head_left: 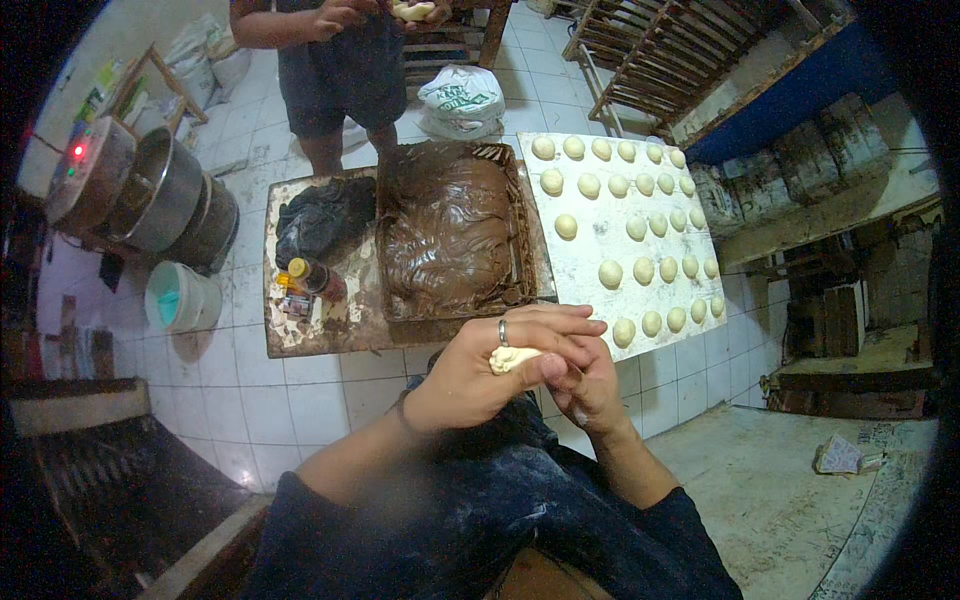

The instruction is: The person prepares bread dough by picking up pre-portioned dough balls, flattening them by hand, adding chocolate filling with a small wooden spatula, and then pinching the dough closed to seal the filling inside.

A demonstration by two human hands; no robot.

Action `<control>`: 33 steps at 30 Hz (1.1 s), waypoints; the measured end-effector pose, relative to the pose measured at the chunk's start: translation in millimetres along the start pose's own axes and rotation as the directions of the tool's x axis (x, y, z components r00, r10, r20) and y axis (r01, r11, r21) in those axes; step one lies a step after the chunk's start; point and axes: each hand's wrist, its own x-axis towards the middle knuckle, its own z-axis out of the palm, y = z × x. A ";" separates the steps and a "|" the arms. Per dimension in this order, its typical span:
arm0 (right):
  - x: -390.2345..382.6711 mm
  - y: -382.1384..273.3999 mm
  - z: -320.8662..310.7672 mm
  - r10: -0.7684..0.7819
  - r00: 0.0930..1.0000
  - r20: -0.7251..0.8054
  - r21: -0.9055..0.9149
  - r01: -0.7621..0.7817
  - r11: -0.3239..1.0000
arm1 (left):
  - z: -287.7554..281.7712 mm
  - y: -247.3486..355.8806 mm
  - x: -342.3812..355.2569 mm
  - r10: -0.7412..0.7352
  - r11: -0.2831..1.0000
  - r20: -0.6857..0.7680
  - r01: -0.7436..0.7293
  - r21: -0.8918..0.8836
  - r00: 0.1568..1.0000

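In front of my body my two hands meet around a pale piece of dough (512, 358). My left hand (468, 370), with a ring on one finger, is closed round it, and its fingers reach across toward the right. Pressed up against these fingers, my right hand (588, 388) is closed too; its grip on the dough is partly hidden. Part of the dough bulges out between the left thumb and fingers. Just beyond my hands stands a tray (531, 190) filled with thick brown paste (450, 230). To its right, rows of round dough balls (643, 270) sit on a pale board (595, 230).
Left of the tray, a black plastic bag (322, 215) and a bottle with a yellow cap (312, 276) lie on the worn tabletop (300, 340). Across the table another person (340, 70) holds pale dough. A white bucket (183, 298) and metal bowls (160, 190) stand at left.
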 end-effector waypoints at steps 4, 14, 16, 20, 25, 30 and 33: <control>0.1 -1.8 8.8 -0.079 0.996 -0.049 -0.064 0.076 0.995 | 2.3 -5.3 -2.8 0.026 0.994 -0.151 -0.009 0.110 0.988; 6.5 2.5 9.9 -0.354 0.934 0.052 -0.370 0.347 0.862 | 16.7 -25.8 -13.3 -0.435 0.654 -0.269 0.096 -0.751 0.859; 11.4 -12.9 14.7 -0.438 0.886 0.155 -0.816 0.365 0.448 | 18.2 -27.7 -18.9 -0.594 0.500 -0.213 0.149 -0.853 0.776; 12.7 -12.7 13.0 -0.413 0.873 0.259 -0.884 0.386 0.262 | 18.0 -45.2 -31.9 -0.638 0.593 -0.385 0.108 -0.798 0.667; 19.4 6.9 5.4 -0.398 0.874 0.277 -0.830 0.427 0.359 | 25.8 -55.7 -31.1 -0.588 0.684 -0.508 0.052 -0.728 0.630; 18.1 12.4 6.4 -0.238 0.958 -0.163 -0.508 0.125 0.852 | 25.4 -59.3 -32.2 -0.464 0.753 -0.567 -0.033 -0.657 0.680; 20.3 20.2 -3.2 -0.273 0.929 -0.248 -0.550 0.097 0.830 | 24.8 -62.1 -32.6 -0.429 0.763 -0.552 -0.041 -0.645 0.715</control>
